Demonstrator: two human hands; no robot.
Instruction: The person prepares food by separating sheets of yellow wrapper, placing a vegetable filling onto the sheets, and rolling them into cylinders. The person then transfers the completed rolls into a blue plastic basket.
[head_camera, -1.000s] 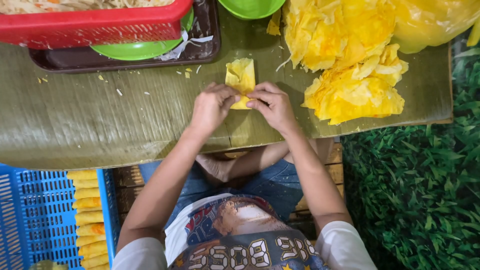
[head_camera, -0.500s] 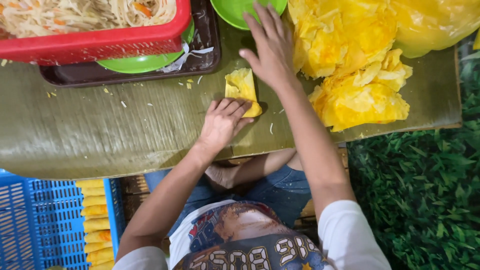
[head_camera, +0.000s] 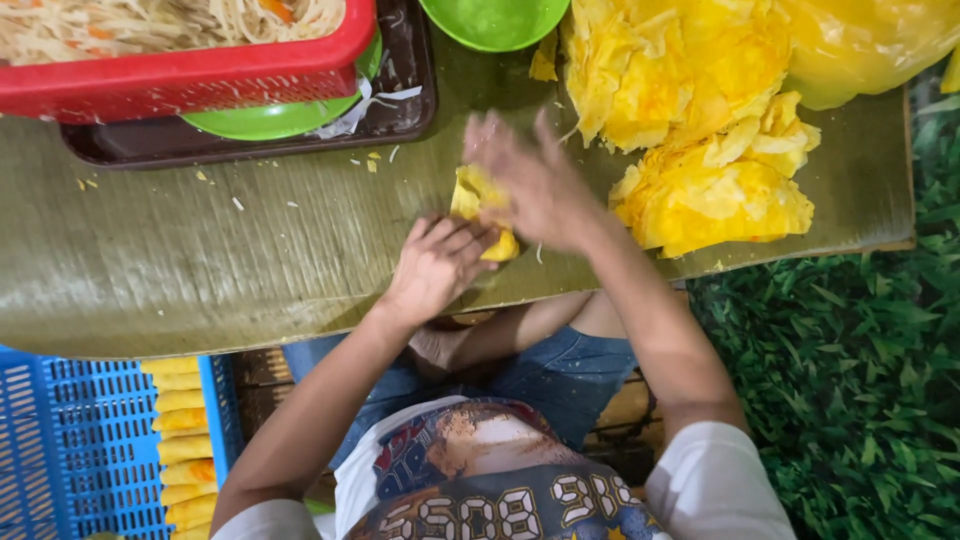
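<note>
At the tabletop's (head_camera: 200, 270) near edge, the left hand (head_camera: 435, 265) pins a half-folded yellow wrapper (head_camera: 478, 200), the blurred right hand (head_camera: 535, 185) spread wide above; finished rolls (head_camera: 180, 440) fill the blue crate (head_camera: 70, 450).

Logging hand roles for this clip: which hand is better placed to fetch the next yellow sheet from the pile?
Probably the right hand: it hovers open and blurred over the yellow wrapper, nearer the wrapper pile. The left hand presses on the wrapper's near end.

Left hand (head_camera: 437, 262) curled, knuckles up; right hand (head_camera: 535, 185) blurred, fingers spread, palm down.
</note>
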